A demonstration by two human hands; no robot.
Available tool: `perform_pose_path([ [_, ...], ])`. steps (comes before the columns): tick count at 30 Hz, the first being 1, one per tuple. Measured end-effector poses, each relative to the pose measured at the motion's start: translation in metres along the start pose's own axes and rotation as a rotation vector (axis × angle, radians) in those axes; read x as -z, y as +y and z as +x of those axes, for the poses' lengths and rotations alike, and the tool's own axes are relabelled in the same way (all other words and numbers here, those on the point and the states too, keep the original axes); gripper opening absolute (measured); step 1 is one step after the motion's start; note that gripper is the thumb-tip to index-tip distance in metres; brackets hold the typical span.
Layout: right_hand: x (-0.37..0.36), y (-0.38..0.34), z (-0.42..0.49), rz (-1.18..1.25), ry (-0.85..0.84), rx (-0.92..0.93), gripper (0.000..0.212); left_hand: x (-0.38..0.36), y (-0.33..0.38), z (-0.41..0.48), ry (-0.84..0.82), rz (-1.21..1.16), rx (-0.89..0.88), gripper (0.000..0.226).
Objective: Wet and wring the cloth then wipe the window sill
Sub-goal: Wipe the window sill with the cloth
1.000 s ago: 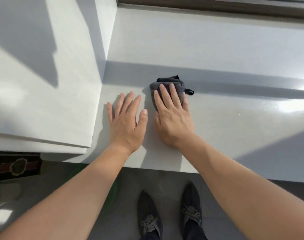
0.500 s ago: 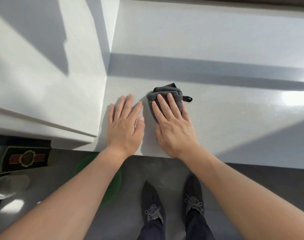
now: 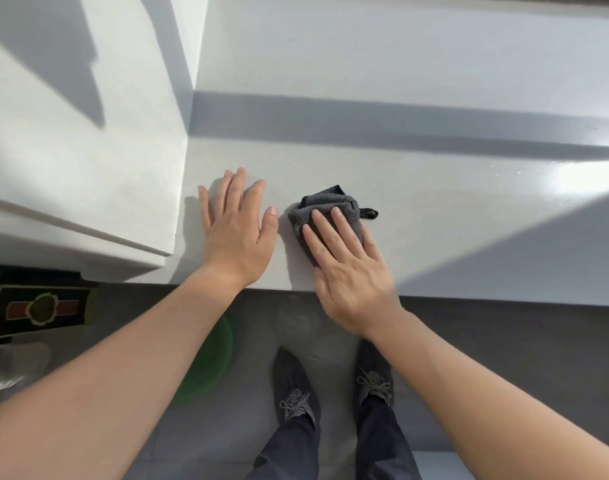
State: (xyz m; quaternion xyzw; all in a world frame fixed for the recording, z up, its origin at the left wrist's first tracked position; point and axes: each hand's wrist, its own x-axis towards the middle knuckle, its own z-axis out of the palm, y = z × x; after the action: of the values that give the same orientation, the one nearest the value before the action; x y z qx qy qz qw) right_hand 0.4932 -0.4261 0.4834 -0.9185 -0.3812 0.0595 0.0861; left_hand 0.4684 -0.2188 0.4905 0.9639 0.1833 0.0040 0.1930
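A folded dark grey cloth point(image 3: 325, 206) with a small black loop lies on the white window sill point(image 3: 452, 209), near its front edge. My right hand point(image 3: 348, 268) presses flat on the cloth with straight fingers, covering its near half. My left hand point(image 3: 235, 230) rests flat on the bare sill just left of the cloth, fingers spread, not touching it.
A white wall corner point(image 3: 88, 161) juts out at the left end of the sill. Below the sill's edge, a green basin point(image 3: 209, 362) stands on the grey floor beside my dark shoes point(image 3: 296, 386). A patterned box point(image 3: 39, 310) sits at the far left.
The right hand has drawn the cloth back from the shadow line toward the sill's front edge and slightly right. The left hand stayed flat beside it.
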Motion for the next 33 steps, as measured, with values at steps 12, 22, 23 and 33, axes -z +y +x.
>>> perform_pose_path([
  [12, 0.003, 0.051, 0.017, -0.054, -0.015, -0.110, 0.070, -0.034, 0.049, 0.033, -0.022, 0.040, -0.079, 0.058],
  [22, 0.026, 0.081, 0.072, -0.039, 0.021, -0.342, 0.073, -0.029, 0.073, 0.043, 0.062, 0.017, -0.071, 0.049],
  [23, 0.024, 0.078, 0.070, -0.045, -0.004, -0.199, 0.072, -0.029, 0.074, 0.049, 0.087, -0.016, -0.086, 0.049],
  [33, 0.044, 0.135, 0.120, -0.017, 0.050, -0.460, 0.072, -0.030, 0.077, 0.078, 0.057, 0.070, 0.039, 0.059],
])
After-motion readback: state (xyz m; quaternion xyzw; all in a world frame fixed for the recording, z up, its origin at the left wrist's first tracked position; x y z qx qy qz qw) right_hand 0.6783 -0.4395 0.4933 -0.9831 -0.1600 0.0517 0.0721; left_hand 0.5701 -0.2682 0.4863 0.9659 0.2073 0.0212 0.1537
